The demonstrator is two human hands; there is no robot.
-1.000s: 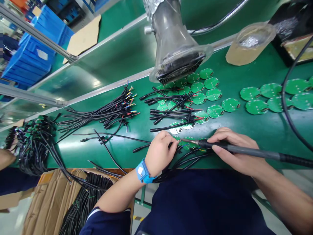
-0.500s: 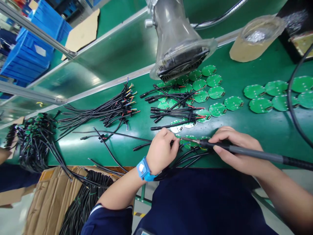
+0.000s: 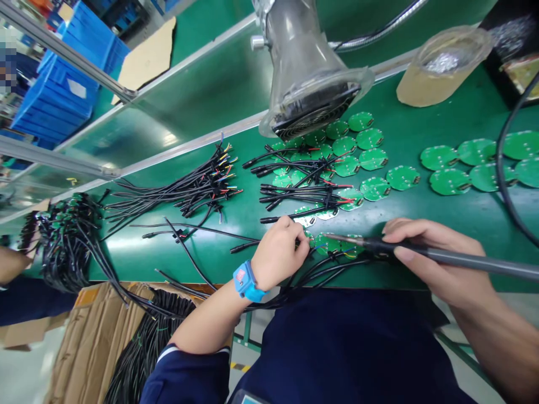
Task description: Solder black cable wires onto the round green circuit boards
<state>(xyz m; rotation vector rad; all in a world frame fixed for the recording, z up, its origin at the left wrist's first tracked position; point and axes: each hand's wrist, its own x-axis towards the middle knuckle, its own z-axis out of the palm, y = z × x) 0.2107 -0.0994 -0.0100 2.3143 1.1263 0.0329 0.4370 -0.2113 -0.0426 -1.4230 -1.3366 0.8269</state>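
My left hand, with a blue watch on its wrist, is closed in a pinch at the left end of a short row of green circuit boards. A black cable runs in under that hand, and a bit of red shows at the fingertips, which partly hide what they pinch. Wrapped around a soldering iron is my right hand. The iron's metal tip points left, over the boards and a little apart from my left fingers. Black cables with coloured wire ends lie just below the boards.
A fume extractor hood hangs above more boards and cables. Cable bundles lie left, and boards right. A cup-like container stands at the back. A cord crosses the right side. Another person's arm shows far left.
My right hand has drawn the soldering iron to the right, so its tip has moved away from my left fingertips. My left hand stays nearly in place.
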